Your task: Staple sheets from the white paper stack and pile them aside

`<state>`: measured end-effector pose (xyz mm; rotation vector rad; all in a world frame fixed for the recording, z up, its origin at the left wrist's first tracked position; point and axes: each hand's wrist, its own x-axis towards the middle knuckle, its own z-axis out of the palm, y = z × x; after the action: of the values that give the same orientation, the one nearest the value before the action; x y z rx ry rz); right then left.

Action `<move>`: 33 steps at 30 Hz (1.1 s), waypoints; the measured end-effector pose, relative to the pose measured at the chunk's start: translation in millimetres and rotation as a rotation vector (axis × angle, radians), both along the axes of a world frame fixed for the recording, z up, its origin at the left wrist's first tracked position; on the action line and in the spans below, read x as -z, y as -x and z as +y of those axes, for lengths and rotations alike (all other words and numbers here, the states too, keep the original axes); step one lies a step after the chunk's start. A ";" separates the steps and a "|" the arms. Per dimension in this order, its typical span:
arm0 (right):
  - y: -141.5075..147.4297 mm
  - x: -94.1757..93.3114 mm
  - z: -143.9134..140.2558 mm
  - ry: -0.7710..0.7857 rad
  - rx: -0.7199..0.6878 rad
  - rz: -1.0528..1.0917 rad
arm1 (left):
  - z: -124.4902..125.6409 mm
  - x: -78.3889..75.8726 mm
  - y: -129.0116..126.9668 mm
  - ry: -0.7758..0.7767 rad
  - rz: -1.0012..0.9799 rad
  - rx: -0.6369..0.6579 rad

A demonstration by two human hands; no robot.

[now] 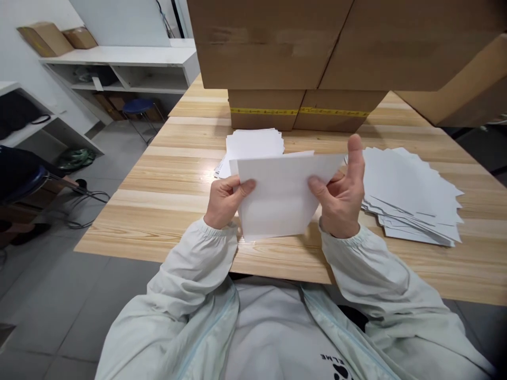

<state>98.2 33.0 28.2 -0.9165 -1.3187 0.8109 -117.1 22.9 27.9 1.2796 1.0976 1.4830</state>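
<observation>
Fingers (246,188) of the left hand (221,205) pinch the white sheets (279,198) at one side; the right hand (344,205) grips the opposite side, one finger raised. The sheets are above the counter (158,211), left of the fanned pile (407,184), nearer than the small stack (255,142). Light, even pressure should keep their edges aligned without creasing.

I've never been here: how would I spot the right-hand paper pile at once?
Start with the wood-grain table bearing stacked cardboard boxes. Look right of the right hand for a white paper pile. Unlike the narrower pile behind the held sheets, this one spreads wide, its corners fanning jaggedly along the right edge.
</observation>
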 end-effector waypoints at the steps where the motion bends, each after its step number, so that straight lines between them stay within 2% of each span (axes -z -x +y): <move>1: -1.4 -0.2 -5.2 -0.018 -0.001 0.021 | -5.5 -0.7 -1.1 -0.010 -0.010 -0.004; 6: -7.8 13.6 -29.5 -0.082 0.148 0.083 | -36.1 -0.1 -16.4 -0.031 -0.043 -0.012; 11: -17.9 16.0 -55.0 0.048 0.050 0.054 | -58.6 -8.3 -38.5 -0.213 -0.037 -0.086; 13: -21.2 12.4 -64.8 -0.023 0.130 0.025 | -66.6 -16.9 -46.7 -0.251 -0.069 -0.080; 15: -23.5 10.9 -72.6 -0.120 0.239 -0.010 | -74.6 -24.3 -53.7 -0.225 -0.078 -0.043; 19: -27.7 18.7 -79.7 -0.177 0.327 -0.026 | -85.4 -24.9 -64.0 -0.153 -0.072 0.001; 22: -30.9 23.0 -81.1 -0.169 0.299 0.026 | -88.8 -21.0 -69.6 -0.158 -0.039 0.024; 27: -35.7 17.0 -84.3 -0.252 0.204 0.033 | -93.6 -23.7 -78.8 -0.178 -0.035 0.100; 30: -39.2 22.4 -86.2 -0.244 0.161 0.051 | -93.1 -17.9 -84.7 -0.152 -0.049 0.043; 33: -44.5 35.7 -88.2 -0.168 0.165 0.085 | -90.5 -8.7 -89.8 -0.133 -0.090 -0.051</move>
<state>142.7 -55.2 -7.5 -0.8361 -1.2011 0.5957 -27.4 -67.5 36.6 1.2698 0.9929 1.6593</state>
